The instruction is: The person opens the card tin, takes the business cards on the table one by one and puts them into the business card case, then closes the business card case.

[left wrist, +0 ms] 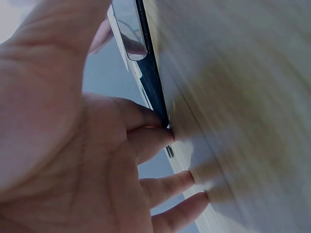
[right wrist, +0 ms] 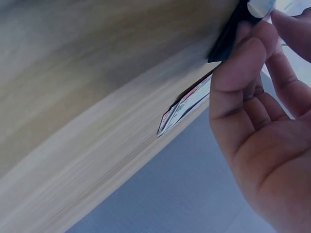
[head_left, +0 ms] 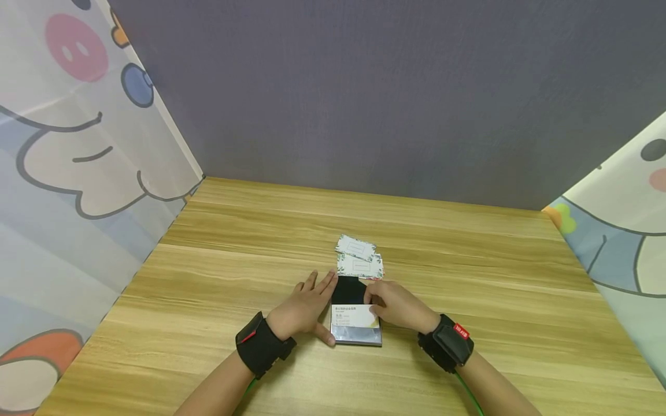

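Observation:
A card case [head_left: 356, 336] with a black upper part and a shiny silvery lower part lies on the table between my hands. My left hand [head_left: 299, 312] is spread along its left side, fingertips down at its edge and thumb at its lower left corner. Across the case lies a white printed business card [head_left: 350, 316] with a yellow corner. My right hand [head_left: 399, 306] pinches this card at its right end, thumb and curled index finger over the case. In the right wrist view the right fingers [right wrist: 245, 65] hide most of the card.
Just beyond the case lie patterned white cards, one [head_left: 356, 247] partly over another [head_left: 359, 266]. The wooden table [head_left: 234, 254] ends at a grey panel [head_left: 354, 104] behind. Cartoon-printed curtains [head_left: 78, 202] flank both sides. Each wrist wears a black strap [head_left: 262, 345].

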A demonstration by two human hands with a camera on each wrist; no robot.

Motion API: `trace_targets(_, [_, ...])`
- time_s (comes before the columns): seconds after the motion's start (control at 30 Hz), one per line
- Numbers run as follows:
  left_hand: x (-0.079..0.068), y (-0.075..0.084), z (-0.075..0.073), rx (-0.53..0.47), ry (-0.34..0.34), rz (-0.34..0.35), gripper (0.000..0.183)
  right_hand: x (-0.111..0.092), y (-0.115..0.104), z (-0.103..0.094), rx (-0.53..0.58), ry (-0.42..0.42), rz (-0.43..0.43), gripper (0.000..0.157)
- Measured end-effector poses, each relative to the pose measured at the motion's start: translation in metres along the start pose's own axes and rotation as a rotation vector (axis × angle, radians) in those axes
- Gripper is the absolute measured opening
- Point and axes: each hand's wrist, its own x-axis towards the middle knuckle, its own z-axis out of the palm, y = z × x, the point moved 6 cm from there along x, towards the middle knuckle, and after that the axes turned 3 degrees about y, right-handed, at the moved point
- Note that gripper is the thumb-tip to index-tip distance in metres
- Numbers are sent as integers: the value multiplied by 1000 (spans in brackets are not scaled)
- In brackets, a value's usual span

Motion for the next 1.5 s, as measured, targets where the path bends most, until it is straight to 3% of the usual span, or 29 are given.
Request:
trace_targets(0.4, [1,0,-1,-22,-15,-9,124,-1,-1,1,29,-67,-2,7])
trace_targets(1.07, [1,1,-3,-32,-7,4,124,0,-3,2,14,-101,-13,10])
trace_targets(1.33, [1,0,-2,-25,-7,0,125,3,-1,0,9,-54,-22,8])
trace_targets(1.5, [1,-1,-1,-26,-11,-4,125,7,4,-2,8,-29,21,9])
